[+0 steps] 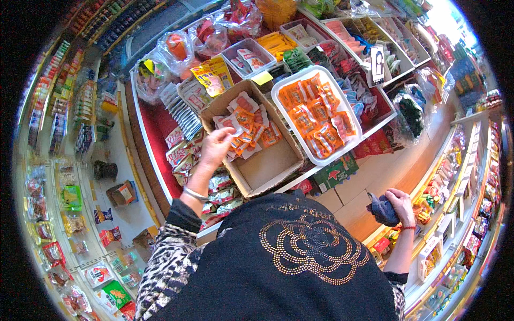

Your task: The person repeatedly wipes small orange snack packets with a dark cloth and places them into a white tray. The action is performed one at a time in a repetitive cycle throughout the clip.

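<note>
Over a cardboard box (257,180), my left hand (217,146) has its thumb and fingertips pinched at the edge of a whitish snack packet (235,122). Loose orange snack packets (245,138) lie heaped in the box's far half, some with their pale backs up. Bare cardboard shows in the near half. Right of the box, a white plastic tray (277,94) holds rows of similar orange packets (307,116). Out to the right, away from the display, my right hand (399,204) grips a dark blue-grey cloth (383,210).
Silvery packets (184,114) and red-and-white bags (184,154) flank the box on the left. A clear bin (249,60) and plastic-bagged goods (176,46) stand behind. A phone (377,64) leans at the bins' right. Stocked shelves (449,192) line the right; more shelves (72,192) line the left.
</note>
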Demonstrator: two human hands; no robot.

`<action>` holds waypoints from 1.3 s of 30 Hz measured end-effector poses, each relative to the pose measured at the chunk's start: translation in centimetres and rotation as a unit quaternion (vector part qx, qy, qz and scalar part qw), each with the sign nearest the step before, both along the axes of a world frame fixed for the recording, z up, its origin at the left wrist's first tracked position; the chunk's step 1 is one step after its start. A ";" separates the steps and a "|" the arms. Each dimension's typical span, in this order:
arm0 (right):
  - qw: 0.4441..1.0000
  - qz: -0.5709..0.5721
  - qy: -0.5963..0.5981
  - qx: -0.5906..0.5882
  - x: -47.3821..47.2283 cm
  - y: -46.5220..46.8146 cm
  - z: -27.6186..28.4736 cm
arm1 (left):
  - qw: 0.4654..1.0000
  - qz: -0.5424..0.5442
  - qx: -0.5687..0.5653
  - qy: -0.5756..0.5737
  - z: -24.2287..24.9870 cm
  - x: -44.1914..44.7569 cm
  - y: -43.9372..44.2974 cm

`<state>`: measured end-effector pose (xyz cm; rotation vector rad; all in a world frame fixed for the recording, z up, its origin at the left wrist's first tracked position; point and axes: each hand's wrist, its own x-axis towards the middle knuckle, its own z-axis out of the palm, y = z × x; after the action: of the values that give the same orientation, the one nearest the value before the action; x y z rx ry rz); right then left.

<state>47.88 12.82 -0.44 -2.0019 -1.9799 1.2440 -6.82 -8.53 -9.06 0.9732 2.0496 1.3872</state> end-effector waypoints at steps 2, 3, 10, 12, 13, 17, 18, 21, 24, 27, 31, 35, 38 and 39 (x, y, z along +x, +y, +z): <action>0.991 -0.055 0.123 0.008 -0.2 -0.4 -0.1 | 0.963 -0.071 -0.067 0.253 -1.5 1.2 0.4; 0.981 -0.114 0.155 0.003 -0.2 -0.6 -0.2 | 0.919 -0.113 -0.078 0.370 -2.1 1.5 0.7; 0.950 -0.121 0.287 0.033 -1.3 -2.9 -1.3 | 0.855 -0.100 -0.317 0.397 -4.3 0.0 3.9; 0.944 -0.129 0.302 0.038 -2.1 -3.8 -0.8 | 0.870 -0.120 -0.299 0.372 -4.0 -0.6 4.0; 0.941 -0.147 0.302 0.036 -2.6 -4.2 -0.5 | 0.872 -0.131 -0.303 0.362 -3.5 -0.9 3.9; 0.919 -0.119 0.366 0.084 -4.8 -5.5 2.0 | 0.918 -0.100 -0.103 0.370 0.2 -0.7 2.4; 0.916 -0.132 0.367 0.096 -5.6 -5.8 2.7 | 0.925 -0.072 -0.088 0.363 1.6 -0.5 2.5; 0.903 -0.070 0.388 0.168 -9.3 -6.2 5.2 | 0.969 0.003 0.025 0.247 6.1 1.3 3.0; 0.873 0.060 0.447 0.186 -14.3 -7.1 7.8 | 0.992 -0.028 0.125 0.010 9.9 5.3 4.2; 0.821 0.230 0.419 0.311 -20.3 -8.5 9.6 | 0.907 -0.142 0.206 -0.338 12.0 10.7 5.2; 0.692 0.253 0.298 0.607 -27.3 -11.7 8.7 | 0.790 -0.160 0.197 -0.558 12.9 15.2 5.2; 0.739 0.200 0.308 0.565 -28.7 -9.6 7.1 | 0.823 -0.051 0.213 -0.524 13.3 16.8 4.5; 0.801 0.121 0.387 0.441 -29.2 -6.8 5.8 | 0.856 -0.064 0.225 -0.460 14.4 17.5 3.5; 0.825 0.069 0.458 0.323 -29.6 -5.7 5.4 | 0.857 -0.037 0.199 -0.474 15.0 17.6 3.1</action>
<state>18.25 7.11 4.94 -0.7161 -1.6700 1.0279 10.81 -5.46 5.97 0.3378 0.9989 1.7904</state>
